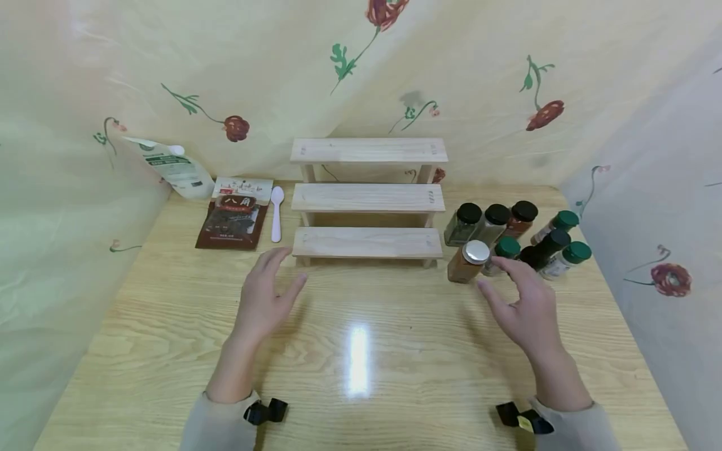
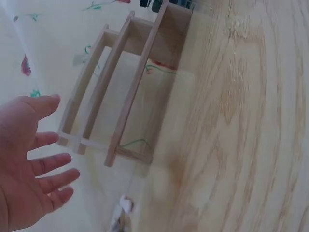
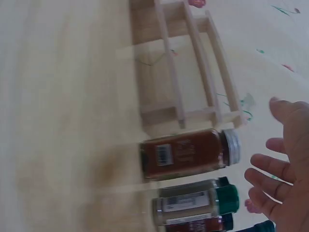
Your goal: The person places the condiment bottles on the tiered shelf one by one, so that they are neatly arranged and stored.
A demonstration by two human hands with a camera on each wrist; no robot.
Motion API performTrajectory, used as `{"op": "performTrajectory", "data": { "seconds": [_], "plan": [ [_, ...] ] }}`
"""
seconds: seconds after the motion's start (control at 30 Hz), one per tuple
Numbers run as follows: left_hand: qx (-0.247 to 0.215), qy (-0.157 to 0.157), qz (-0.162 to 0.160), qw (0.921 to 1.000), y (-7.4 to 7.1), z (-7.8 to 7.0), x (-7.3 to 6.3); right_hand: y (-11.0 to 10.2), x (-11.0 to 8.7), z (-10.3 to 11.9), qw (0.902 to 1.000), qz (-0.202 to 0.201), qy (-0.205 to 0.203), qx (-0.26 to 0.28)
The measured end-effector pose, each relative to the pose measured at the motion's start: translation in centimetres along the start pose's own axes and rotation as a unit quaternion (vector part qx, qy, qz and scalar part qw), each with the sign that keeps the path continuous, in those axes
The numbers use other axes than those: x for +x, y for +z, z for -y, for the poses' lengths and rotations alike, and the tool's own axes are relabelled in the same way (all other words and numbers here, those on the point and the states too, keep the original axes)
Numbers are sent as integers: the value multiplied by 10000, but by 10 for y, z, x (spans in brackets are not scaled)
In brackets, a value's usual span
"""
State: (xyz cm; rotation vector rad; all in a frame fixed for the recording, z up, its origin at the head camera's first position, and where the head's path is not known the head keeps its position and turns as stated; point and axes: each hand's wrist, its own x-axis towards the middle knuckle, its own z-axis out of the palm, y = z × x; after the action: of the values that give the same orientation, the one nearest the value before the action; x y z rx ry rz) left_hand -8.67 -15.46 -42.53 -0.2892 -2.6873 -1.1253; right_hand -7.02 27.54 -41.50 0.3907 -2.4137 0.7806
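The right hand (image 1: 524, 308) hovers with thumb and fingers apart — just beside a brown jar (image 1: 464, 268) with a silver lid, which stands on the table (image 1: 412, 338) at that hand's ten o'clock. More jars (image 1: 496, 215), with black and green lids, crowd together at its twelve. The left hand (image 1: 266, 300), thumb and fingers likewise parted, hangs near a wooden shelf — the lowest step (image 1: 368, 242) is at its two o'clock. From there, a spoon (image 1: 277, 199) lies at twelve and a brown packet (image 1: 234, 219) at eleven.
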Motion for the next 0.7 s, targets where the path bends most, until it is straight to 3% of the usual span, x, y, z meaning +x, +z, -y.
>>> {"op": "performTrajectory", "data": {
  "seconds": [0.2, 0.4, 0.5, 0.7],
  "plan": [
    [-1029, -573, -302, 9926, 4, 12, 6, -3, 22, -9, 9987, -316, -349, 208],
    [-1799, -1181, -468, 9755, 8, 19, 9, -5, 42, -14, 9982, -491, -304, 189],
    [-2006, -1473, -505, 9672, 10, 21, 11, -7, 51, -15, 9989, -383, -213, 188],
    [-1994, -2155, -358, 9553, 14, 22, 17, -6, 63, -18, 9998, -127, 28, 179]
  ]
}}
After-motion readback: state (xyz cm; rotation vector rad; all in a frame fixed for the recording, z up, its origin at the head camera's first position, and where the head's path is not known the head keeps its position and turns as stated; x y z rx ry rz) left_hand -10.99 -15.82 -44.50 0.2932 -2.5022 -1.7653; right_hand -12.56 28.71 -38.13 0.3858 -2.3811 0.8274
